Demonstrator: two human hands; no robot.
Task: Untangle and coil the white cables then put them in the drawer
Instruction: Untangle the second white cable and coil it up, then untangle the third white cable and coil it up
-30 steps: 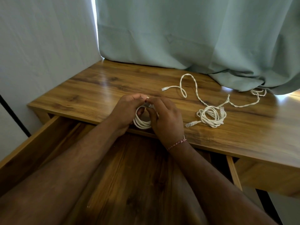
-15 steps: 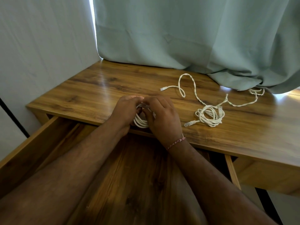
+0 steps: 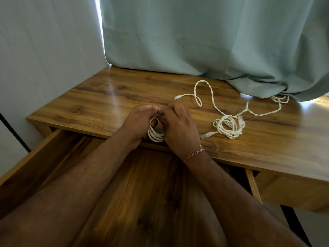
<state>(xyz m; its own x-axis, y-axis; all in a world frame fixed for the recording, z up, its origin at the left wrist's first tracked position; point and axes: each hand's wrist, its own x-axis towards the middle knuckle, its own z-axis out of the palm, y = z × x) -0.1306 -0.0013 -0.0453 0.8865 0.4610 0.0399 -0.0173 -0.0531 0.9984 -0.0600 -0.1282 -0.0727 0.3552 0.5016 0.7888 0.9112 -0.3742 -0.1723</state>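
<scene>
Both hands meet over the front edge of the wooden desk [image 3: 106, 97], just above the open drawer [image 3: 142, 193]. The left hand [image 3: 138, 122] and the right hand [image 3: 179, 127] hold together a small coiled white cable [image 3: 156, 135]; the fingers of both are curled around it and the fingertips pinch its upper part, where a clear plug seems to be, but it is too hidden to tell. The lower loops of this coil hang between the two palms, at the desk edge. A thin pink bracelet [image 3: 194, 155] is on the right wrist. Further from the drawer, to the right of the hands, a second white cable [image 3: 229, 127] lies on the desk, partly bundled, partly twisted, and its far end goes under the green curtain [image 3: 213, 41]
</scene>
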